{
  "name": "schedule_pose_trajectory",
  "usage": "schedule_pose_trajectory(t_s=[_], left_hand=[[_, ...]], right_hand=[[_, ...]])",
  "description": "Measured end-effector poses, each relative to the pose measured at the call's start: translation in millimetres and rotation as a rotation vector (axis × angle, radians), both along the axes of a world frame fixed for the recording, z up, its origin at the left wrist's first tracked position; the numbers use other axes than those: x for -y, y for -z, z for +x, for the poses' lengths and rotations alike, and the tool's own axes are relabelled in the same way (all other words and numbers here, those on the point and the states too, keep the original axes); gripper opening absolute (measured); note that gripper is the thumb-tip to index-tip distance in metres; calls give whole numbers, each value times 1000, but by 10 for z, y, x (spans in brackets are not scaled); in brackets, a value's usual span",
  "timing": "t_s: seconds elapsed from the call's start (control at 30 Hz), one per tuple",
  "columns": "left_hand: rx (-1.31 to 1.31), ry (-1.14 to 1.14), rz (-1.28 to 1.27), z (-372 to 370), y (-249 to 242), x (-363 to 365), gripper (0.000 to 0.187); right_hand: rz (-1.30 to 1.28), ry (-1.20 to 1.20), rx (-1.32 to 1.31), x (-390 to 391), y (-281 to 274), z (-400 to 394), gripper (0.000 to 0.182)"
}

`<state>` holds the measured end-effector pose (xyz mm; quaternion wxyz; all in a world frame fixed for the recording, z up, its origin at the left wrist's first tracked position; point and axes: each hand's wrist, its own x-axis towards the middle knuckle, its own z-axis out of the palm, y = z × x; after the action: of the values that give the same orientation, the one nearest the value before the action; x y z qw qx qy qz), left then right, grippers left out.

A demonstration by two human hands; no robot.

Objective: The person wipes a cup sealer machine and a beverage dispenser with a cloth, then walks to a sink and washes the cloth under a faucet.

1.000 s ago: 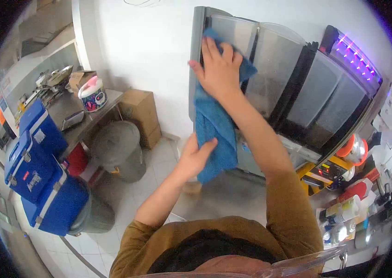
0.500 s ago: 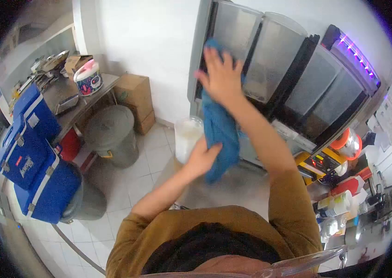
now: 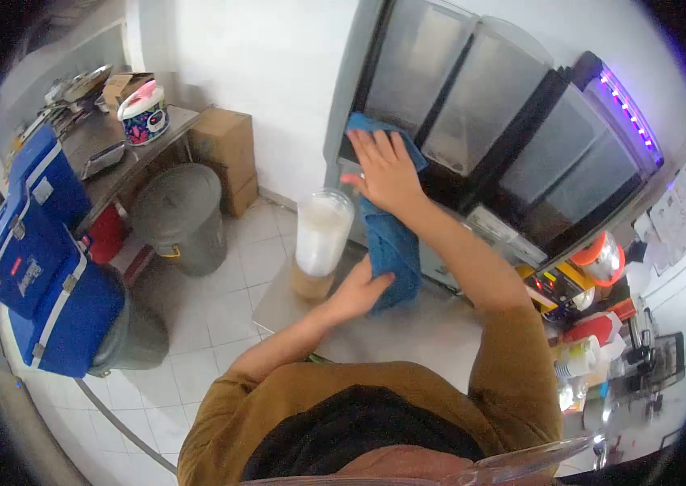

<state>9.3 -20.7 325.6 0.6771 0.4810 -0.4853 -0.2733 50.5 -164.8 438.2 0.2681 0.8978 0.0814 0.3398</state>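
Though blurry, blue cloth [image 3: 398, 247] under R hand [image 3: 389, 174], prob. against cabinet [image 3: 472, 89].

- From where I stand, no wording can be read for certain.
- Blue plastic cooler box with pale trim [image 3: 44, 259], at left: a small red label [image 3: 16, 266] and white slanting script [image 3: 31, 275], both too small to make out.
- Blue plastic panel behind it [image 3: 66, 174]: a white rectangular label [image 3: 43, 190], its print illegible.
- White paper sheets on the right-hand wall [image 3: 685, 211]: faint marks, too small to read.
- Yellow-and-black boxy machine [image 3: 560, 290]: red lights, illegible as figures.
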Motion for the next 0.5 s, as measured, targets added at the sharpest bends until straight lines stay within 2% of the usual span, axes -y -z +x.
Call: schedule_pose_trajectory(t_s=[0.07, 0.1, 0.2, 0.33, 0.4, 0.5], left_hand=[[-43, 12, 24, -1, 103, 69, 44], [-149, 51, 64, -34, 37, 58, 44], [-181, 63, 88, -135, 36, 120, 43], [-70, 130, 129, -281, 81, 181, 42], [-4, 205, 174, -351, 81, 217, 42], [12, 238, 132, -455, 164, 278, 32]], right_hand=[[-25, 24, -104, 46, 30, 0, 64], [-90, 47, -88, 45, 57, -19, 58], [-162, 110, -118, 93, 45, -200, 54], [47, 2, -69, 270, 196, -499, 48], [87, 56, -42, 317, 166, -755, 47], [140, 152, 30, 388, 210, -1058, 46]])
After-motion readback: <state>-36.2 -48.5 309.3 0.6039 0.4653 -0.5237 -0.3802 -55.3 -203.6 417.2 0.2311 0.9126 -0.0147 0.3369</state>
